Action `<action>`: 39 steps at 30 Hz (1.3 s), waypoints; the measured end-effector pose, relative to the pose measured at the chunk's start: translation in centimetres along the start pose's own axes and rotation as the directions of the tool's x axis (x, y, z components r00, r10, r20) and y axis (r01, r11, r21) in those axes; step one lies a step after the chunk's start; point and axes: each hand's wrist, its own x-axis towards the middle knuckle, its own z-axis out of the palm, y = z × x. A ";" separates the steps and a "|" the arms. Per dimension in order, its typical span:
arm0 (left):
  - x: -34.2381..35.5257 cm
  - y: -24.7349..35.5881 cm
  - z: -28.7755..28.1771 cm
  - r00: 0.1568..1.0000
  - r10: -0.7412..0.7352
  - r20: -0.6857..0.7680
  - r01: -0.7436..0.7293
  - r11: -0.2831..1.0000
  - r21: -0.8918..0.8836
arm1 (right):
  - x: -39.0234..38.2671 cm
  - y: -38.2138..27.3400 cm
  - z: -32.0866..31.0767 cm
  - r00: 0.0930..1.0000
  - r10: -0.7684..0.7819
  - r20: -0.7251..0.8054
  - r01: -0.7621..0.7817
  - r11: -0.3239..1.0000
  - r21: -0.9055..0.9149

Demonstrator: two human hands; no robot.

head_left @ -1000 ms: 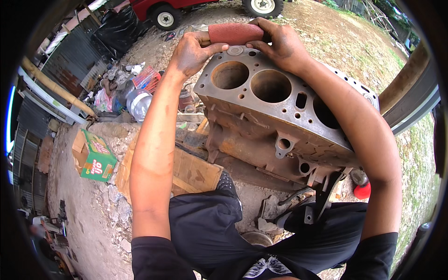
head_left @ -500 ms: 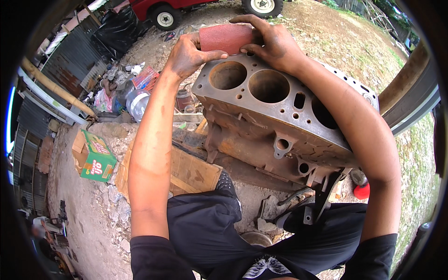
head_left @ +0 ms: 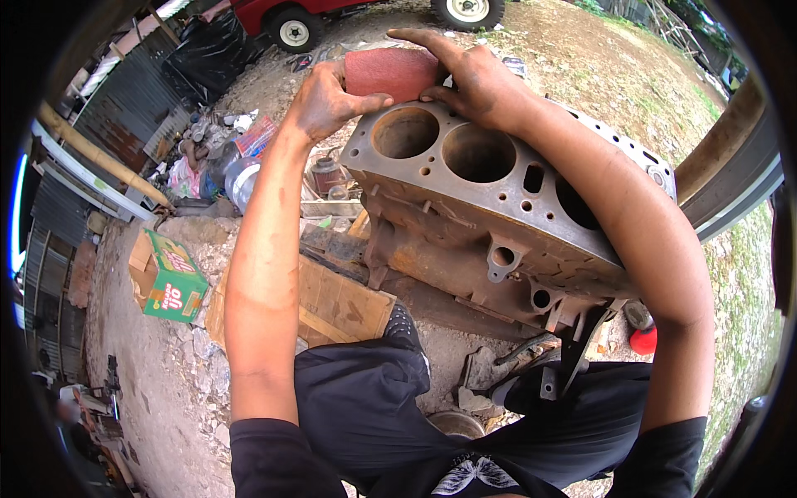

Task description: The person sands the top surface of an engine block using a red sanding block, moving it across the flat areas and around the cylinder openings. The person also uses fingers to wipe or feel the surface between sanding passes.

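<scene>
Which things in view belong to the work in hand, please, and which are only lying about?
Belonging to the work:
- red sheet, between left hand and right hand
- engine block, beneath the hands

Seemingly just lying about:
- green box
- cardboard
- clear bottle

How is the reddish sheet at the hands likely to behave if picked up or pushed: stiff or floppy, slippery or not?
The reddish sheet probably bends fairly easily, since its upper edge bows, though any stiffer backing would be hidden. Its matte, grainy-looking face suggests it would drag rather than slide on the engine block.
</scene>
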 end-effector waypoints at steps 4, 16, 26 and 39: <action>0.0 -0.4 0.7 0.999 0.039 -0.013 -0.040 0.998 -0.046 | -0.1 -0.2 -0.2 1.000 -0.007 -0.014 0.008 1.000 0.025; -0.3 -0.3 0.6 0.999 0.034 0.022 -0.033 0.998 -0.049 | 0.8 -0.5 -1.6 0.978 -0.158 0.134 0.168 0.984 -0.068; -0.1 0.8 -0.6 0.996 0.062 0.059 -0.075 0.966 0.247 | 0.4 -2.2 -1.2 0.971 -0.129 0.200 0.151 0.984 -0.098; -0.6 2.0 -0.8 0.998 0.069 0.009 -0.064 0.865 0.498 | 0.9 -3.5 -1.9 0.949 -0.032 0.315 0.072 0.991 -0.115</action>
